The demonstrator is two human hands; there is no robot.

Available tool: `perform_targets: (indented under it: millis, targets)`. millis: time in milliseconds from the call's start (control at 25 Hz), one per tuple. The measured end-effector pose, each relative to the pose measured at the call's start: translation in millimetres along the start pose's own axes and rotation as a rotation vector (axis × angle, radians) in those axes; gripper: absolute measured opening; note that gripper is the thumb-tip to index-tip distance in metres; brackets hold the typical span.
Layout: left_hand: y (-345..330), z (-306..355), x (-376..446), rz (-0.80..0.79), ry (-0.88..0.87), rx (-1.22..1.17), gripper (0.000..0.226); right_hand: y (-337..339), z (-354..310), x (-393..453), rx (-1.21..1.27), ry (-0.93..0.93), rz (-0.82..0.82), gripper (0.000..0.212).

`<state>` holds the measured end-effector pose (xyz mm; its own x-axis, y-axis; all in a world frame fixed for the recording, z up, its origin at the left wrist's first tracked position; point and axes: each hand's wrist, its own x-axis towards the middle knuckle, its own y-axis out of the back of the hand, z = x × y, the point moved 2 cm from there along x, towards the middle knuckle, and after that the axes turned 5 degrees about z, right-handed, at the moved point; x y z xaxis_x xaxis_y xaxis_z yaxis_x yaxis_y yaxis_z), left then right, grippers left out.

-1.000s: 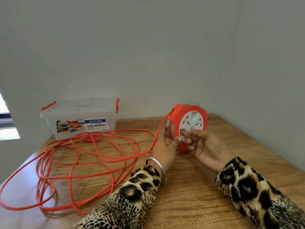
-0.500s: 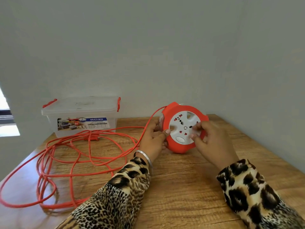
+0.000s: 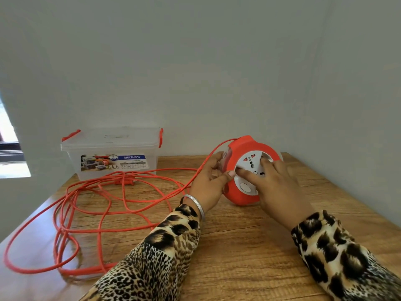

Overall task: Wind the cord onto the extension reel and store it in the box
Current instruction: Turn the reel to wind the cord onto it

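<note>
left hand (image 3: 209, 181) grips reel (image 3: 249, 170) edge | right hand (image 3: 275, 183) fingers flat on dial | risk: cord (image 3: 121, 192) loops lower left probably snag while winding

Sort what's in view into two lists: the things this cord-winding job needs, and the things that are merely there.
Part of the job:
extension reel, gripped by the left hand, with the right hand on its white face
orange cord, loose on the table
clear box, lid on

Merely there:
wooden table
window

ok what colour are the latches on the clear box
Red, one at each end of the lid of the clear box; the head view shows them, the right latch most clearly.
</note>
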<state>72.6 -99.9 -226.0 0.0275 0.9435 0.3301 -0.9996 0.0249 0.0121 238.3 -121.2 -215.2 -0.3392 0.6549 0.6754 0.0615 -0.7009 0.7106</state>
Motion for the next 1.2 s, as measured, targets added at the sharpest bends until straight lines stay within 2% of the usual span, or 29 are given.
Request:
perform_targets:
  millis: [80,200,360,520,560,680,720,800,920,1000,1040,1120,1200]
  targets:
    - [-1,-4,0,0.016,-0.001,0.010,0.056,0,-1,-2,-0.031,-0.013,0.062,0.069]
    - [-4,-7,-3,0.051,-0.004,0.019,0.058,1,0,-4,-0.032,-0.108,0.041,0.063]
    - [-11,-1,-7,0.114,-0.114,0.073,0.057,5,-1,-6,0.187,-0.317,0.052,0.073]
    - [-15,-2,-9,0.123,-0.166,0.116,0.047,-4,-6,-8,0.820,-0.667,-0.130,0.084]
    - [-15,-4,-9,0.137,-0.164,0.122,0.047,-6,-6,-7,1.016,-0.776,-0.154,0.078]
    - [-19,-7,-10,0.153,-0.162,0.091,0.049,-9,-6,-5,1.646,-1.006,-0.176,0.037]
    - [-20,-6,-11,0.146,-0.177,0.083,0.050,-9,-6,-5,1.804,-1.032,-0.177,0.027]
    - [-23,-6,-10,0.157,-0.205,0.108,0.048,-7,-6,-5,1.947,-1.058,-0.187,0.021]
    - [-23,-9,-7,0.188,-0.153,0.119,0.049,-3,0,-6,1.845,-1.026,-0.232,0.023]
    - [-18,-12,-4,0.202,-0.073,0.059,0.052,1,8,-8,1.491,-0.954,-0.258,0.018]
    - [-15,-12,-2,0.192,-0.048,0.020,0.052,4,13,-10,1.205,-0.868,-0.218,0.014]
    - [-10,-12,1,0.154,-0.022,-0.039,0.053,10,23,-11,0.676,-0.579,0.009,0.008]
    - [-6,-11,5,0.110,-0.019,-0.031,0.054,15,21,-6,0.440,-0.211,0.196,0.016]
